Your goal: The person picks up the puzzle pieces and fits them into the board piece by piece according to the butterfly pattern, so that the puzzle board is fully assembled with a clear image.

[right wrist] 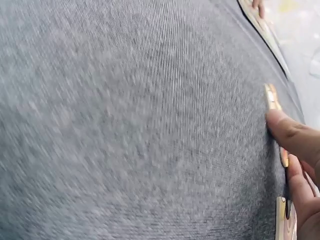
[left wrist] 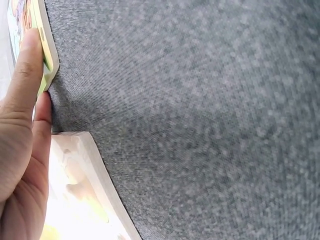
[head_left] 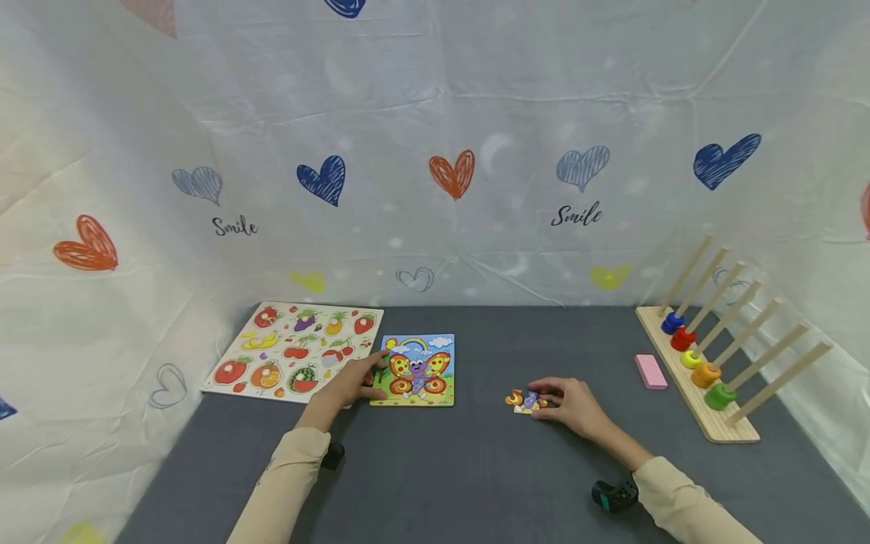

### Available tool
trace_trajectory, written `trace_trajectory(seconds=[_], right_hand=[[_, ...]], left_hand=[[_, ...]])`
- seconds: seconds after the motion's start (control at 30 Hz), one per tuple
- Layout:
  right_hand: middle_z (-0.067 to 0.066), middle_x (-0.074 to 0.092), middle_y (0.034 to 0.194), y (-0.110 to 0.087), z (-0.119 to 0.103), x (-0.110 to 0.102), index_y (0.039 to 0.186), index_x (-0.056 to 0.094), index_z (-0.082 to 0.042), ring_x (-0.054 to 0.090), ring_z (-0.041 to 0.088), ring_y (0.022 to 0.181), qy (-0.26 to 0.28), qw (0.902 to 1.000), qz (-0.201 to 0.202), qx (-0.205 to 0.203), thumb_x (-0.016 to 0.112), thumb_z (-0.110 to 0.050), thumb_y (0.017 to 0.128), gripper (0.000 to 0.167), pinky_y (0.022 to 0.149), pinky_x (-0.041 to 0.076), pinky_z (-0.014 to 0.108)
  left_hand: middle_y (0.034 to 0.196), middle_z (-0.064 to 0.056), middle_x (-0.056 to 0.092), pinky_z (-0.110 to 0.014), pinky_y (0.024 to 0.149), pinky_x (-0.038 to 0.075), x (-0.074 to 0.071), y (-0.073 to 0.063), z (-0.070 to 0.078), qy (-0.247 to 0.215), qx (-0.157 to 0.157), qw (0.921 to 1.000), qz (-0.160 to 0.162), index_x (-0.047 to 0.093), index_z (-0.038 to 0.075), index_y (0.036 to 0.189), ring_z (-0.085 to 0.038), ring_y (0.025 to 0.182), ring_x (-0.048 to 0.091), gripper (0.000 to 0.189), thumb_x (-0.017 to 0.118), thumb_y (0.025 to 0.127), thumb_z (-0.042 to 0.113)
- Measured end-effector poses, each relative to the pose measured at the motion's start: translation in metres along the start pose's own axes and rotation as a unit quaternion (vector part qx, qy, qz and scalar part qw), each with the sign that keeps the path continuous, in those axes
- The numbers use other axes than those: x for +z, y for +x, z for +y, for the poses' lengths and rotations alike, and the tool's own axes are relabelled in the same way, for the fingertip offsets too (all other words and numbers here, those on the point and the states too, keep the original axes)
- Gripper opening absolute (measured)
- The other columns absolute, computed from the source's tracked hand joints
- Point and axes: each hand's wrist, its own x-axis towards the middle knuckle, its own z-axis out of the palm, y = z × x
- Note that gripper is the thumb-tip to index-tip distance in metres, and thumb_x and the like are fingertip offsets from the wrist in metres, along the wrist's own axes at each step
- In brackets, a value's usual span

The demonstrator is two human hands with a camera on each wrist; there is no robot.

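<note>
A butterfly puzzle board (head_left: pixel 418 370) with a colourful printed picture lies left of the middle of the table. My left hand (head_left: pixel 350 381) grips its left edge; in the left wrist view the thumb (left wrist: pixel 27 65) lies on the board's rim and another finger is against its side. Right of the board is a small cluster of wooden puzzle pieces (head_left: pixel 522 402), orange, white and purple. My right hand (head_left: pixel 571 404) holds the cluster between thumb and fingers. The right wrist view shows one piece (right wrist: pixel 271 97) by the thumb tip and another piece (right wrist: pixel 281 215) below the fingers.
A fruit puzzle board (head_left: pixel 292 351) lies at the back left, partly behind my left hand. On the right stands a wooden peg rack (head_left: pixel 707 408) with coloured rings, and a pink block (head_left: pixel 650 372) beside it. A heart-printed curtain (head_left: pixel 435 227) hangs behind the grey table (head_left: pixel 476 483).
</note>
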Motion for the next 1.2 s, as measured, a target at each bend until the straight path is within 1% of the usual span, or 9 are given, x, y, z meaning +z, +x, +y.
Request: trace_trajectory(seconds=[0.13,0.3,0.4,0.47,0.53,0.63,0.77,0.93,1.2], right_hand=[[0.017,0.069,0.104,0.004,0.0,0.0,0.105,0.071,0.003,0.067,0.029,0.095,-0.021,0.9996,0.016,0.0,0.082,-0.01,0.073,0.037,0.077,0.053,0.029],[0.011,0.071,0.101,0.012,-0.012,0.0,0.104,0.071,-0.002,0.068,0.024,0.091,-0.027,0.9989,0.024,0.029,0.083,-0.01,0.072,0.035,0.075,0.054,0.03],[0.012,0.071,0.102,0.018,-0.024,0.003,0.105,0.071,-0.002,0.069,0.023,0.089,-0.008,0.9979,0.034,0.055,0.084,-0.01,0.072,0.036,0.072,0.053,0.029],[0.015,0.07,0.104,0.023,-0.03,0.007,0.106,0.071,0.0,0.069,0.025,0.091,0.035,0.995,0.042,0.084,0.084,-0.008,0.071,0.039,0.071,0.053,0.028],[0.018,0.069,0.107,0.027,-0.036,0.013,0.109,0.069,0.004,0.068,0.028,0.095,0.09,0.9887,0.047,0.111,0.084,-0.005,0.071,0.042,0.072,0.054,0.027],[0.023,0.067,0.11,0.032,-0.042,0.024,0.114,0.065,0.009,0.065,0.031,0.1,0.182,0.971,0.052,0.146,0.082,0.001,0.071,0.047,0.073,0.054,0.028],[0.024,0.066,0.112,0.039,-0.048,0.04,0.115,0.062,0.012,0.065,0.03,0.1,0.255,0.9527,0.046,0.159,0.08,0.005,0.072,0.047,0.074,0.054,0.028],[0.024,0.065,0.114,0.051,-0.055,0.062,0.117,0.059,0.014,0.066,0.023,0.098,0.313,0.9378,0.028,0.149,0.076,0.008,0.075,0.046,0.076,0.054,0.031],[0.026,0.063,0.115,0.07,-0.063,0.099,0.117,0.058,0.015,0.064,0.029,0.102,0.342,0.9286,0.021,0.144,0.075,0.008,0.076,0.045,0.078,0.054,0.031]], left_hand=[[0.116,-0.013,0.061,-0.034,0.072,0.04,0.0,0.0,0.0,0.002,0.001,1.0,0.002,0.04,-0.005,0.141,-0.016,0.074,0.045,0.074,0.077,0.08,0.012],[0.119,-0.014,0.061,-0.035,0.074,0.041,0.0,0.0,0.002,-0.003,-0.005,1.0,-0.004,0.039,-0.006,0.141,-0.016,0.076,0.046,0.073,0.076,0.08,0.013],[0.119,-0.014,0.061,-0.035,0.074,0.041,0.0,0.0,0.003,-0.009,-0.014,0.9999,-0.005,0.039,-0.005,0.142,-0.017,0.076,0.045,0.074,0.076,0.08,0.012],[0.119,-0.013,0.062,-0.035,0.074,0.041,0.0,0.001,0.003,-0.009,-0.017,0.9998,-0.003,0.04,-0.005,0.142,-0.017,0.075,0.045,0.074,0.077,0.08,0.012],[0.118,-0.013,0.062,-0.035,0.075,0.041,0.0,0.001,0.003,-0.01,-0.018,0.9998,-0.002,0.04,-0.005,0.142,-0.016,0.074,0.044,0.074,0.077,0.08,0.011],[0.119,-0.013,0.062,-0.035,0.075,0.041,0.0,0.001,0.002,-0.011,-0.018,0.9998,0.0,0.04,-0.005,0.141,-0.016,0.073,0.044,0.074,0.077,0.079,0.01],[0.118,-0.013,0.062,-0.034,0.074,0.04,0.0,0.0,0.002,-0.012,-0.015,0.9998,0.001,0.04,-0.005,0.142,-0.016,0.073,0.044,0.074,0.077,0.079,0.009],[0.118,-0.014,0.062,-0.034,0.073,0.04,-0.002,0.0,0.003,-0.011,-0.012,0.9999,-0.002,0.039,-0.006,0.142,-0.018,0.076,0.046,0.074,0.076,0.08,0.011],[0.12,-0.014,0.061,-0.034,0.074,0.04,-0.002,-0.001,0.004,-0.01,-0.019,0.9997,-0.007,0.038,-0.005,0.142,-0.017,0.077,0.046,0.074,0.076,0.081,0.012]])
